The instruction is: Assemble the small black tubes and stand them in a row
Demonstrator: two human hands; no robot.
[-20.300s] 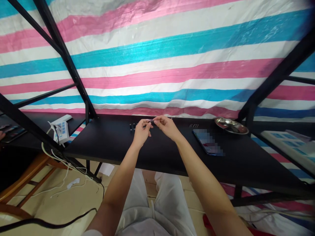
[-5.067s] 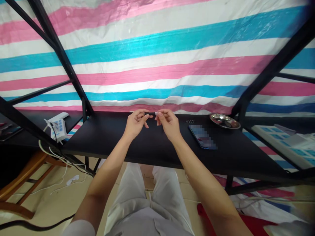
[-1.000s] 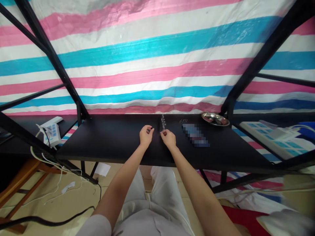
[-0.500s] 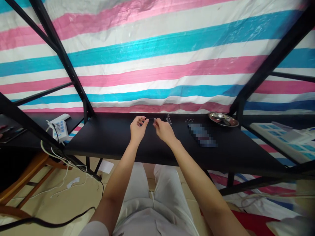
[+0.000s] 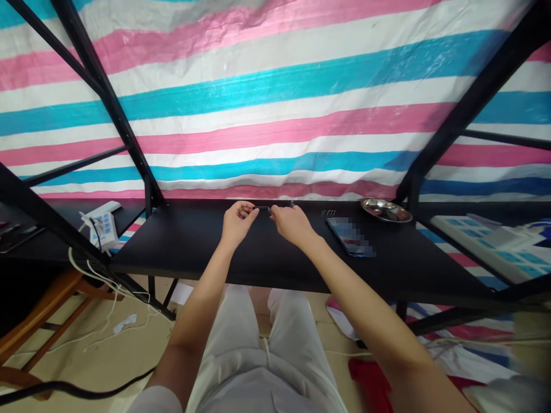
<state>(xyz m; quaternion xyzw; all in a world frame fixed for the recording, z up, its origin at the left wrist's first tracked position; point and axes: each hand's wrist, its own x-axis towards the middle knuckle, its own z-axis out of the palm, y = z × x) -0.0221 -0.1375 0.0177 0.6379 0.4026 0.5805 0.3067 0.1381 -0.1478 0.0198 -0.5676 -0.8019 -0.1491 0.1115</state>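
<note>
My left hand (image 5: 239, 222) is closed in a pinch on one end of a thin dark stick or cord (image 5: 262, 208), held just above the black table. At its other end, my right hand (image 5: 293, 223) is also closed, thumb and forefinger together at the tip. The piece is too small to tell its exact kind. Behind my right hand, a few small greyish pieces (image 5: 292, 203) show, mostly hidden by the hand. Farther right lies a group of several tiny pale pieces (image 5: 328, 213).
On the black table (image 5: 189, 241) a phone (image 5: 350, 236) lies to the right, with a shiny metal dish (image 5: 386, 210) behind it. Black metal posts (image 5: 124, 126) frame both sides. A striped plastic sheet (image 5: 275, 115) hangs behind. White cables (image 5: 112, 281) trail at the left.
My right hand has shifted slightly right and turned, now covering most of the small greyish pieces behind it. The left hand moved slightly left. The view has shifted a little.
</note>
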